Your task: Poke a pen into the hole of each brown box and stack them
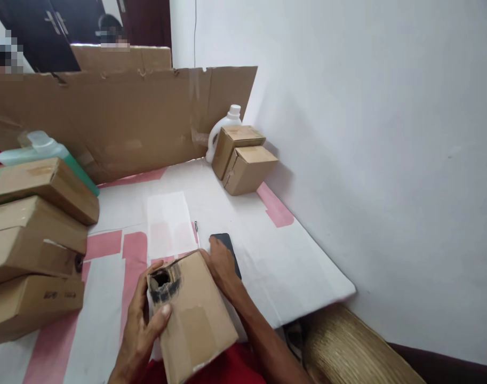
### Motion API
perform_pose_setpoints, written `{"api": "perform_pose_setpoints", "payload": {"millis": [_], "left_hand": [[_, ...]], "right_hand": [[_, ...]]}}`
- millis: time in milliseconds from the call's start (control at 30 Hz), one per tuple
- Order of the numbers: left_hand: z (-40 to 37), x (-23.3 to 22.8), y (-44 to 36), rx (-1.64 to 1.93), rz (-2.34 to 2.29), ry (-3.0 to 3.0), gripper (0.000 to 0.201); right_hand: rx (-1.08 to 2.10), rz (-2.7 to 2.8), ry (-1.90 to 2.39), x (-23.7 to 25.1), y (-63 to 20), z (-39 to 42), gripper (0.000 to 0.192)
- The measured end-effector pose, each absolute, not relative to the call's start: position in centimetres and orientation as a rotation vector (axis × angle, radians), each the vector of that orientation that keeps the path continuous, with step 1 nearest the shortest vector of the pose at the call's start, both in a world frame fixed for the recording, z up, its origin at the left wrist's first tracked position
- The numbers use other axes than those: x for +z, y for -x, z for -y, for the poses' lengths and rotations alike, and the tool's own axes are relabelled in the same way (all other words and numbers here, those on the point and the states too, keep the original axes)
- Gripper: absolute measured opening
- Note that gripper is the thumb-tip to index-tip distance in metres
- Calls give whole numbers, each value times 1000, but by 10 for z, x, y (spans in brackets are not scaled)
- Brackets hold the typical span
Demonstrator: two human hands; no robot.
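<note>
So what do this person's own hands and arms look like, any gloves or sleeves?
Both are bare: the left hand and right hand wear no gloves, rings or watch that show. No sleeves cover the forearms. Red cloth, probably clothing, shows beneath them.

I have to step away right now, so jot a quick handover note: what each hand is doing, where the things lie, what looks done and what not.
Left hand: grips the near-left side of the cardboard box, thumb on top beside a dark-smudged hole.
Right hand: holds the box's far right edge, over a black phone lying on the white table cover.
Box: tilted, held at the table's near edge.
Around: stacked boxes at left, two small boxes and a white bottle at the far corner.
Done: box is in hand. Left: it is not yet set down; I cannot tell whether it is sealed.
</note>
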State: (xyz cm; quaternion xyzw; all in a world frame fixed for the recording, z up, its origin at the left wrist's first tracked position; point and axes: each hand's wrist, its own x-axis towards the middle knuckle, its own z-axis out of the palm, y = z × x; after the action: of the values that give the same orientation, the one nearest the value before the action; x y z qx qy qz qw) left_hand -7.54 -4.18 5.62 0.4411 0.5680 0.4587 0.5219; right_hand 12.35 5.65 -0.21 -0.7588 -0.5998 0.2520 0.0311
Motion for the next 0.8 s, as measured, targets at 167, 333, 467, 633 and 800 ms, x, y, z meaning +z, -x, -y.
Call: {"api": "perform_pose_setpoints", "payload": {"millis": [167, 333, 467, 633, 800], "left_hand": [[40, 55, 71, 1135, -1366, -1050, 81], [37, 56, 70, 1134, -1375, -1080, 79], [39, 51, 73, 1133, -1380, -1079, 84], [38, 46, 80, 1122, -1334, -1137, 82], [35, 39, 85, 1113, -1251, -1205, 80]], "right_hand": [[595, 1735, 2549, -15, -163, -30, 51], [756, 1482, 2462, -34, -173, -25, 59], [972, 1270, 2167, -47, -172, -25, 30], [1347, 744, 1523, -29, -176, -7, 39], [1540, 385, 1135, 50, -191, 13, 50]]}}
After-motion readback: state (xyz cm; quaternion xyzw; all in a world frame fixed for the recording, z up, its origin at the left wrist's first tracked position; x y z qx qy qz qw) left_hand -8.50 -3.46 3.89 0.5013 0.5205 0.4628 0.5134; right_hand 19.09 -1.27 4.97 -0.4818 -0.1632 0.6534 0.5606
